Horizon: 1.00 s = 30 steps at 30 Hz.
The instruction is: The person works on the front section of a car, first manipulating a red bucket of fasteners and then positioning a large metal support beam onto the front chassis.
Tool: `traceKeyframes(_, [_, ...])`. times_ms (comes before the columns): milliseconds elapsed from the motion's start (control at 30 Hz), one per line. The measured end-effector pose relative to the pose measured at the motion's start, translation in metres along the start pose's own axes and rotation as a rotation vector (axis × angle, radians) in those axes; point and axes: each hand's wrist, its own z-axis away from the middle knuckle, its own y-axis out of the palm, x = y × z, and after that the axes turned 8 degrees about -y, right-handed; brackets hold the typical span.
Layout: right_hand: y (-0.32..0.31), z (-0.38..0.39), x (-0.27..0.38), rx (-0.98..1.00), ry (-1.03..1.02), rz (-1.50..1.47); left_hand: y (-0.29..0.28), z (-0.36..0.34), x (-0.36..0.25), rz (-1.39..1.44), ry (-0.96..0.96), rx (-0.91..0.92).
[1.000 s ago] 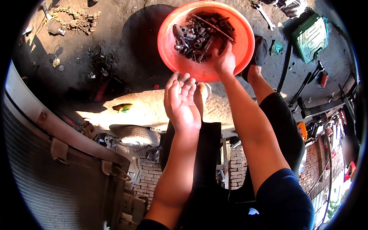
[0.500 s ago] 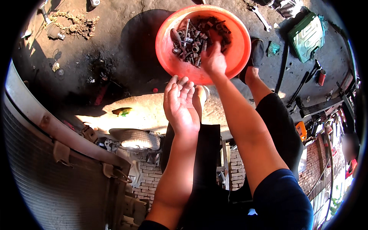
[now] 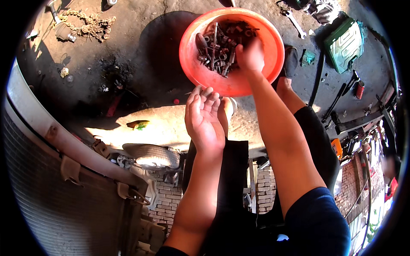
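A red plastic basin (image 3: 188, 64) holds a heap of dark, greasy metal parts (image 3: 220, 51), sockets or bolts among them, with a thin metal rod (image 3: 214, 42) standing up out of it. My right hand (image 3: 251, 57) is inside the basin at the right side of the heap, smeared by motion, so its fingers and anything in them cannot be made out. Just short of the basin's near rim, my left hand (image 3: 206, 117) is held palm up. Its fingers are loosely curled and apart, and nothing shows in the palm.
On the dirty floor lie a wrench (image 3: 295, 24), a green plastic case (image 3: 345, 45), a red can (image 3: 359, 90) and a rusty chain (image 3: 95, 26). A large ribbed metal panel (image 3: 64, 196) fills the lower left, with a tire (image 3: 151, 157) beside it.
My right hand has shifted right and a little up within the basin, away from the middle of the heap. My left hand keeps nearly the same pose.
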Motion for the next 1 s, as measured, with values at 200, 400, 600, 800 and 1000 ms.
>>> traceKeyframes(200, [0.012,0.018,0.018,0.335,-0.206,0.184,0.001,0.001,-0.001,-0.025,0.01,0.01])
traceKeyframes(400, [0.002,0.026,0.026,0.199,-0.119,0.076,0.002,-0.001,-0.002,-0.011,-0.001,-0.024])
traceKeyframes(600, [0.006,0.015,0.027,0.388,-0.185,0.154,-0.001,-0.003,-0.001,-0.022,0.018,0.005])
traceKeyframes(800, [0.008,0.066,0.024,0.638,-0.416,0.264,0.005,-0.003,0.001,-0.05,0.016,-0.014])
traceKeyframes(1000, [0.026,0.049,-0.009,0.579,-0.465,0.537,0.003,-0.004,0.0,-0.033,-0.001,-0.022])
